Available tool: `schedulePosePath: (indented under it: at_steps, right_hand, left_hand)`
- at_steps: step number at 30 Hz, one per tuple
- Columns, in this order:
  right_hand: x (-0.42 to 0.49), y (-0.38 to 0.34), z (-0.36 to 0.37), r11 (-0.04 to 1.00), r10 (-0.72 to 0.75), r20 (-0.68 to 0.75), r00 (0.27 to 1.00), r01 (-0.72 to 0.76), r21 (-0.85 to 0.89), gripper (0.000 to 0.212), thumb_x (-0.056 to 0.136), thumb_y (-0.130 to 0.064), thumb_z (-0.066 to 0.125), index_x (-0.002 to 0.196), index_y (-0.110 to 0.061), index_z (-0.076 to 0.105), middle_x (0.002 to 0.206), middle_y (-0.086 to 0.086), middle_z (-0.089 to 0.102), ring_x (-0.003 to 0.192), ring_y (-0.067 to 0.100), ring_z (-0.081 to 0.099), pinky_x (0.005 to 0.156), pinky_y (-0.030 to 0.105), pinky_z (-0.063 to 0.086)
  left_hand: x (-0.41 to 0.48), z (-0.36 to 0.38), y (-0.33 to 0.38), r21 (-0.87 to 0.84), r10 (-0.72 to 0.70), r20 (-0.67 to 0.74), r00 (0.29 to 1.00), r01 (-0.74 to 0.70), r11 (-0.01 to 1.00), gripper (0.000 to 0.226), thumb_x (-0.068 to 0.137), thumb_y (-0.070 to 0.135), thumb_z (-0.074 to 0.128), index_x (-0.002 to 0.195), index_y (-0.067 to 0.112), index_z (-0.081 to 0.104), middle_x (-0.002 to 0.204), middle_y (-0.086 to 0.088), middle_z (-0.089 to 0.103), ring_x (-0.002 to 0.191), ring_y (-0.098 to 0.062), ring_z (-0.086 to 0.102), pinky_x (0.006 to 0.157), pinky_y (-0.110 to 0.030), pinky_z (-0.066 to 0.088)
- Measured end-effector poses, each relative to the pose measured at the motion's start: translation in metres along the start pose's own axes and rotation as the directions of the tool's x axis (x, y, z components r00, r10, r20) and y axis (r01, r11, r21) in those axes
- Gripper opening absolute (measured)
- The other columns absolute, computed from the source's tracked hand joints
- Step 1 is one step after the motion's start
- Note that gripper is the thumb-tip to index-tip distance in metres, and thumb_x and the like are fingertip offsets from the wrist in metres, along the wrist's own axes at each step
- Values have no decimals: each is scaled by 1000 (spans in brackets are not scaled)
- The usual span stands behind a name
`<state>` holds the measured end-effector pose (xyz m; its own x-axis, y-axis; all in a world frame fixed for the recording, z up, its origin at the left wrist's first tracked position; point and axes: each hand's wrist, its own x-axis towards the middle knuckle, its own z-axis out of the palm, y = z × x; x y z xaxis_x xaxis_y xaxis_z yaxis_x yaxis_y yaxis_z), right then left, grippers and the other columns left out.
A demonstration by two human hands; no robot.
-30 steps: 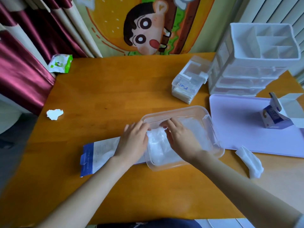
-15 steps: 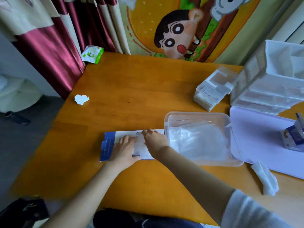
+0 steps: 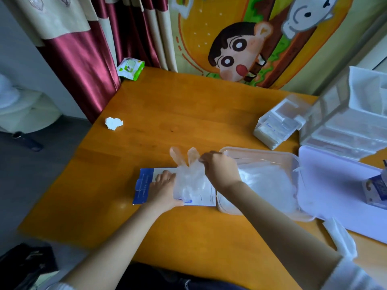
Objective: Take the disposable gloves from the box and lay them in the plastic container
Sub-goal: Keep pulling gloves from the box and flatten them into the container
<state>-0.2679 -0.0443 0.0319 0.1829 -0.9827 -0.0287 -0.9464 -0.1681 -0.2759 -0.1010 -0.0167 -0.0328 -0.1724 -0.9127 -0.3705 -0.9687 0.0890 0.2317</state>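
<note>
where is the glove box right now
Head view: the glove box lies flat on the table, under the left hand, directly left of the plastic container.

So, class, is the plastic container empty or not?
Not empty: a pile of clear gloves lies inside the open plastic container.

Box (image 3: pixel 144 189) print too blurred to read; left hand (image 3: pixel 162 192) and glove bunch (image 3: pixel 189 181) cover its middle. Right hand (image 3: pixel 222 170) and forearm hide container (image 3: pixel 261 150) near-left corner. Drawer unit (image 3: pixel 345 126) and carton (image 3: pixel 376 191) cut by right edge.
</note>
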Motion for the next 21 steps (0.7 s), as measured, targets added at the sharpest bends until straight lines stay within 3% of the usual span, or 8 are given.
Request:
schedulePosePath:
  at_steps: [3,5,8,10,13,17,19,21]
  right_hand:
    - [3,11,-4,996,67,13,998,-68,64,23,87,-2,49,66,-11,56,66,13,53,66,38,50,50,31,26]
    - [1,16,-2,993,77,52,996,-81,81,29,86,1,48,60,-12,44,59,11,43,61,35,43,48,32,27]
    - [-3,20,3,992,82,72,994,-89,95,19,94,-5,45,96,-8,64,84,14,65,77,36,58,60,36,47]
    - [-5,19,7,990,76,74,994,-85,115,26,95,-5,45,113,-11,62,97,11,69,84,34,62,61,33,46]
    - [-4,15,9,971,56,64,996,-70,230,25,96,-4,45,115,-10,59,102,7,70,88,29,63,60,28,39]
    - [-7,5,7,803,87,36,996,-92,589,14,94,-6,49,105,-9,57,92,5,66,84,24,63,71,34,53]
    - [-10,1,5,669,108,66,992,-122,734,14,93,-8,56,105,-13,52,86,1,64,79,21,61,68,26,54]
    - [-13,1,4,563,105,136,985,-172,808,32,86,-10,68,109,-16,46,88,-7,62,76,11,60,66,17,50]
  left_hand:
    - [1,0,-2,-4,10,27,1000,-10,1000,80,77,49,70,141,23,29,139,-1,32,129,-21,32,98,-32,36]
    - [0,-4,-2,-43,30,40,999,-28,999,78,80,46,69,142,22,29,142,-1,32,131,-21,32,100,-33,35]
    - [-5,-16,1,-305,14,-35,999,-24,952,69,82,34,71,138,22,34,136,3,40,128,-20,38,101,-36,40]
    - [-9,-24,7,-474,-1,-137,991,-65,878,58,82,25,71,131,22,39,124,8,45,117,-15,45,89,-29,46]
    - [-9,-33,18,-645,-44,-181,983,-85,760,41,86,24,67,119,21,43,115,8,50,100,-9,50,70,-17,43]
    - [-5,-36,29,-771,-138,-157,978,-34,635,34,88,24,66,114,15,47,100,5,56,90,-7,53,64,-12,40]
    - [-2,-35,31,-793,-164,-184,969,-48,607,24,89,20,65,108,11,54,92,3,60,88,-11,57,59,-9,40]
    - [0,-33,32,-790,-198,-208,958,-45,612,13,92,16,61,101,7,61,87,0,60,90,-18,61,57,-8,38]
